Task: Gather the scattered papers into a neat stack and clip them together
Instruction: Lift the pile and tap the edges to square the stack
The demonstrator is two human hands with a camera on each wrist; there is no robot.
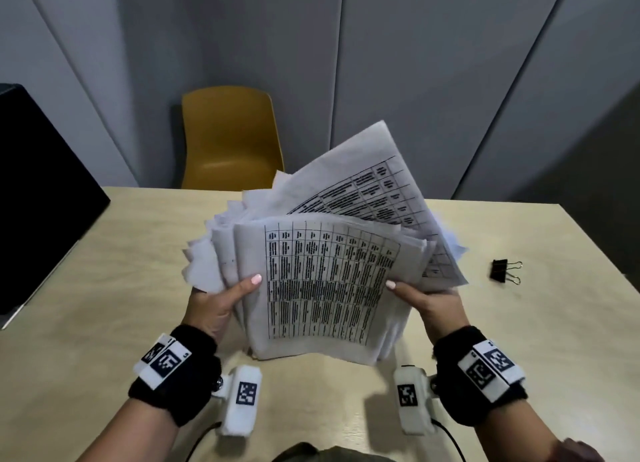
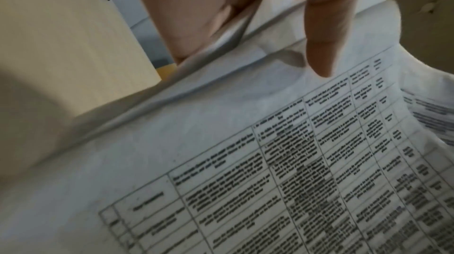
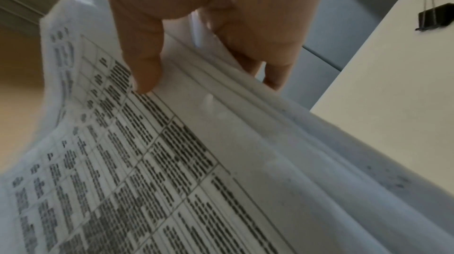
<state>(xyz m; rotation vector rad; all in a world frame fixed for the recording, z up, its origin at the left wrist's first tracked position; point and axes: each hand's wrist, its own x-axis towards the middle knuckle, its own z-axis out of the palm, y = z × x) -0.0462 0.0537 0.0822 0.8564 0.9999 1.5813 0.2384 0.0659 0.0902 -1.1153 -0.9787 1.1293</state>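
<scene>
Closest to me, black fuzzy wristbands carry white blocks printed with square black-and-white codes. Just past them my left hand grips the left edge of the papers, thumb flat on the top sheet and fingers curled behind; my right hand grips the right edge the same way, thumb on top. In the right wrist view I see that thumb pressing the printed face while the fingers wrap the back of the bundle.

The papers are thin, limp white sheets, held up off the table with their lower edge near its surface. They are fanned unevenly, corners sticking out left and one sheet angled up to the right. Each visible face bears a ruled black table of dense small text; I cannot read it, it is too blurred.

To the right lies a black binder clip with wire handles, well apart from the papers, on pale matte wood-grain. Beyond the table stands a smooth mustard moulded chair.
</scene>
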